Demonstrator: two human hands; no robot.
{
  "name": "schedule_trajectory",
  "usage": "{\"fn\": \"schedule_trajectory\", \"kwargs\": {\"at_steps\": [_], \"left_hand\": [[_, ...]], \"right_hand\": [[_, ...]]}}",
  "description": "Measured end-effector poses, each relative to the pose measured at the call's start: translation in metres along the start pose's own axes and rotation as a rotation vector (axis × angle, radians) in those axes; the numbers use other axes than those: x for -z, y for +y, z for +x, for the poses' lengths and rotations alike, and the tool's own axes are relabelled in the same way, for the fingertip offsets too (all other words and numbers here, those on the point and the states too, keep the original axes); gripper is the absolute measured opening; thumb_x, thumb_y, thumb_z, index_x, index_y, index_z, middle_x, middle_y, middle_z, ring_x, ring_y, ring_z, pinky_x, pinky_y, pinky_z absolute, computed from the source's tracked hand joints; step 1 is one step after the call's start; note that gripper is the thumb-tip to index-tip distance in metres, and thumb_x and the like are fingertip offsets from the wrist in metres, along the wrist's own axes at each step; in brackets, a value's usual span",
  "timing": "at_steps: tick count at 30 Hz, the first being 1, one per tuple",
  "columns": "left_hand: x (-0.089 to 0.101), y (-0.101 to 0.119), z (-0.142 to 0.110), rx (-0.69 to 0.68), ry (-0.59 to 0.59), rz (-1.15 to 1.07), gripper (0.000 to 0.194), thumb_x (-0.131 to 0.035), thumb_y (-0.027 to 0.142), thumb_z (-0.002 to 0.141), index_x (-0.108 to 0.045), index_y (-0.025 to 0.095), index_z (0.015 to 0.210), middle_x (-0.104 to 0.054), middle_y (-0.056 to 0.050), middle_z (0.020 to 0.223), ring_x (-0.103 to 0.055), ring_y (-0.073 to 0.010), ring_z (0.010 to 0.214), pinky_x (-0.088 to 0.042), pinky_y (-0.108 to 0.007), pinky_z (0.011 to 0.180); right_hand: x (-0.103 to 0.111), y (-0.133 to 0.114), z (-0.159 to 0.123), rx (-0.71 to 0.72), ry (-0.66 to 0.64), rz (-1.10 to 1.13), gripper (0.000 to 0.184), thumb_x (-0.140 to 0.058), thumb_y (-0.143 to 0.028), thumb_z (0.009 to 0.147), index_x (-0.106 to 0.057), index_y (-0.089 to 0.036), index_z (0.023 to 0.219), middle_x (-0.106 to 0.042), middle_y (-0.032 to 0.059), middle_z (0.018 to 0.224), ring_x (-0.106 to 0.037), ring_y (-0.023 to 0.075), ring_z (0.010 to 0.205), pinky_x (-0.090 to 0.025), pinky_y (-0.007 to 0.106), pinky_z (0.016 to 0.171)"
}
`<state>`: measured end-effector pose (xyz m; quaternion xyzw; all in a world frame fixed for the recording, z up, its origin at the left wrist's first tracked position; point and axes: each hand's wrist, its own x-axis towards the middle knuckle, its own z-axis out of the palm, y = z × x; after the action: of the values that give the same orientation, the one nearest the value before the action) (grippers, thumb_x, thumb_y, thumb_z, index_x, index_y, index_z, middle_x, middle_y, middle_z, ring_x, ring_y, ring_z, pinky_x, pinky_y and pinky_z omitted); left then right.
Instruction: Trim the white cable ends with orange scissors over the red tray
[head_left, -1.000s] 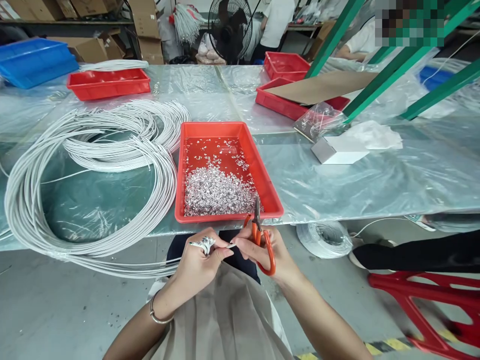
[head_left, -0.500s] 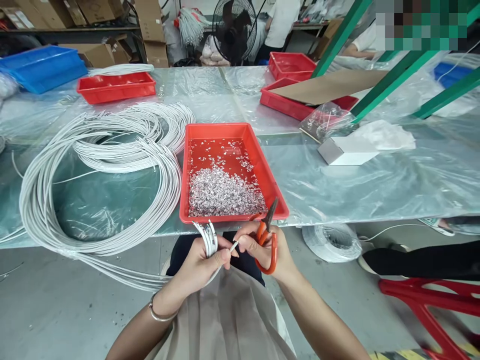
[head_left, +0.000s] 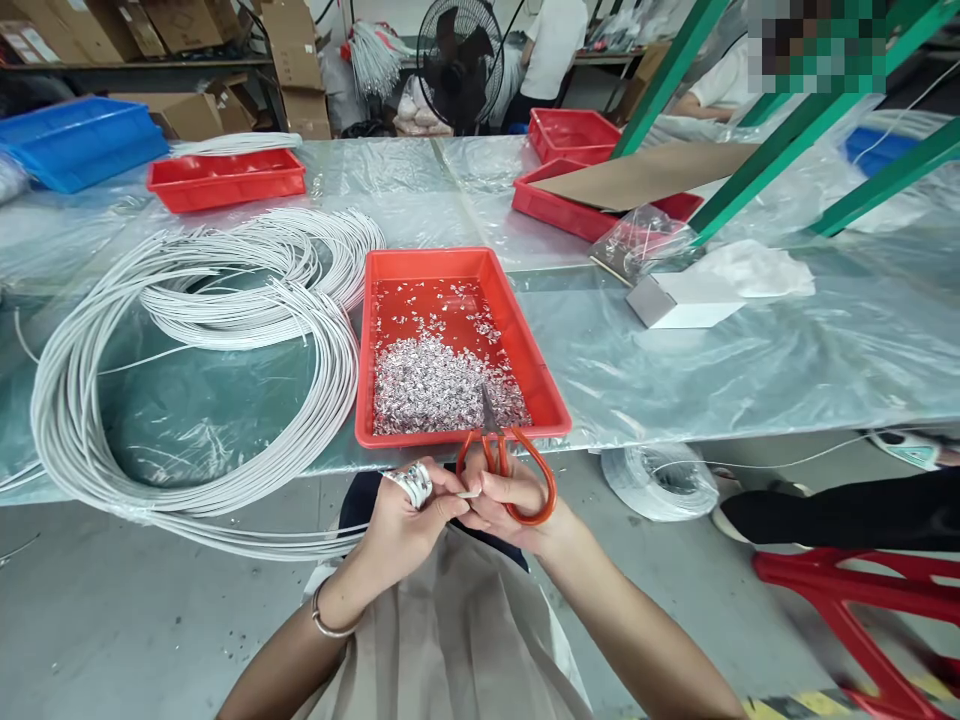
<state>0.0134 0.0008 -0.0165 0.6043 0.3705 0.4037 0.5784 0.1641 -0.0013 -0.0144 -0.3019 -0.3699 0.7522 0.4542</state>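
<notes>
My left hand [head_left: 416, 515] is closed round several white cables [head_left: 414, 484], their ends sticking out above its knuckles. One cable end [head_left: 469, 493] lies between the fingertips of both hands. Orange-handled scissors [head_left: 538, 480] hang on my right hand [head_left: 510, 495], blades pointing away over the near rim of a red tray [head_left: 529, 345]. That hand's thumb and fingers pinch at the cable end. A heap of small shiny silvery pieces [head_left: 442, 385] lies in the tray. Left of the tray lies a large coil of white cable [head_left: 67, 400], with strands trailing toward my left hand.
A second cable coil [head_left: 262, 230] lies behind the first. More red trays [head_left: 225, 180], a blue bin [head_left: 82, 140] and a white box [head_left: 682, 300] stand on the plastic-covered table. Green posts [head_left: 667, 80] rise at right. A red stool [head_left: 847, 590] and a person's leg [head_left: 825, 515] are at lower right.
The scissors have swung from leaning right to pointing straight away over the tray. Both hands stay together at the cable ends; the left one has turned its bundle slightly. The camera view shifted a little.
</notes>
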Motion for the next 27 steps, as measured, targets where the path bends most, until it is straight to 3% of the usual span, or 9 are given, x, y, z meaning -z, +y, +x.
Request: {"fn": "schedule_trajectory", "kwargs": {"at_steps": [2, 5, 9, 11, 14, 17, 19, 22, 27], "left_hand": [[0.004, 0.001, -0.002, 0.056, -0.111, -0.035, 0.024, -0.060, 0.035, 0.081, -0.063, 0.013, 0.071, -0.062, -0.004, 0.068, -0.055, -0.0142, 0.063, -0.041, -0.025, 0.060], [0.009, 0.001, -0.004, 0.126, -0.207, -0.077, 0.031, -0.056, 0.040, 0.082, -0.064, 0.012, 0.070, -0.062, -0.004, 0.064, -0.053, -0.0133, 0.060, -0.040, -0.024, 0.059], [0.007, 0.000, -0.001, 0.208, -0.123, -0.061, 0.030, -0.062, 0.041, 0.078, -0.067, 0.012, 0.080, -0.060, -0.003, 0.065, -0.049, -0.0114, 0.057, -0.037, -0.023, 0.056], [0.006, -0.001, 0.001, 0.232, -0.060, -0.076, 0.034, -0.062, 0.043, 0.078, -0.067, 0.012, 0.091, -0.055, 0.000, 0.062, -0.043, -0.0088, 0.051, -0.033, -0.022, 0.050], [0.010, -0.001, 0.000, 0.215, 0.004, -0.132, 0.040, -0.056, 0.046, 0.081, -0.064, 0.011, 0.099, -0.043, 0.004, 0.054, -0.036, -0.0073, 0.048, -0.029, -0.021, 0.047], [0.015, 0.001, 0.000, 0.155, 0.014, -0.168, 0.043, -0.053, 0.049, 0.083, -0.066, 0.009, 0.095, -0.045, 0.002, 0.057, -0.042, -0.0088, 0.053, -0.034, -0.022, 0.052], [0.017, 0.004, 0.000, 0.130, 0.007, -0.220, 0.044, -0.054, 0.051, 0.082, -0.067, 0.009, 0.090, -0.048, 0.001, 0.058, -0.045, -0.0092, 0.053, -0.035, -0.023, 0.053], [0.017, 0.008, 0.001, 0.163, 0.057, -0.320, 0.040, -0.059, 0.050, 0.078, -0.064, 0.011, 0.083, -0.047, 0.003, 0.054, -0.042, -0.0062, 0.043, -0.030, -0.022, 0.046], [0.012, 0.014, 0.001, 0.156, 0.217, -0.237, 0.030, -0.064, 0.044, 0.077, -0.059, 0.014, 0.083, -0.039, 0.008, 0.051, -0.025, -0.0025, 0.038, -0.018, -0.019, 0.038]], "right_hand": [[0.001, -0.006, -0.001, 0.051, 0.027, -0.080, 0.033, -0.074, -0.047, 0.064, -0.060, -0.017, 0.060, -0.044, -0.0071, 0.038, -0.030, 0.0060, 0.033, -0.026, 0.022, 0.037], [0.000, -0.022, -0.003, 0.245, 0.185, -0.419, 0.022, -0.069, -0.034, 0.072, -0.062, -0.016, 0.061, -0.054, -0.0020, 0.047, -0.045, 0.0102, 0.043, -0.034, 0.024, 0.044], [0.007, -0.049, 0.006, 0.447, 0.490, -0.896, 0.015, -0.060, -0.029, 0.079, -0.063, -0.018, 0.069, -0.060, 0.0015, 0.059, -0.053, 0.0152, 0.053, -0.039, 0.027, 0.053], [0.017, -0.062, 0.016, 0.455, 0.577, -1.178, 0.015, -0.057, -0.025, 0.079, -0.060, -0.018, 0.067, -0.058, 0.0009, 0.059, -0.049, 0.0142, 0.052, -0.036, 0.027, 0.053], [0.032, -0.074, 0.032, 0.383, 0.604, -1.534, 0.025, -0.054, -0.023, 0.078, -0.047, -0.020, 0.055, -0.043, -0.0038, 0.049, -0.035, 0.0111, 0.046, -0.027, 0.026, 0.050], [0.042, -0.075, 0.041, 0.348, 0.585, -1.519, 0.020, -0.054, -0.028, 0.079, -0.049, -0.020, 0.061, -0.041, -0.0055, 0.048, -0.031, 0.0102, 0.045, -0.027, 0.025, 0.048], [0.042, -0.072, 0.040, 0.371, 0.534, -1.356, 0.013, -0.056, -0.029, 0.078, -0.054, -0.018, 0.084, -0.051, -0.0037, 0.057, -0.038, 0.0110, 0.048, -0.034, 0.025, 0.051], [0.034, -0.071, 0.026, 0.393, 0.328, -1.099, 0.039, -0.062, -0.028, 0.075, -0.045, -0.017, 0.108, -0.056, -0.0003, 0.071, -0.048, 0.0133, 0.056, -0.041, 0.025, 0.055], [0.019, -0.076, -0.019, 0.188, -0.037, -1.080, 0.033, -0.053, -0.024, 0.082, -0.045, -0.017, 0.114, -0.054, 0.0008, 0.072, -0.049, 0.0135, 0.057, -0.041, 0.022, 0.049]]}}
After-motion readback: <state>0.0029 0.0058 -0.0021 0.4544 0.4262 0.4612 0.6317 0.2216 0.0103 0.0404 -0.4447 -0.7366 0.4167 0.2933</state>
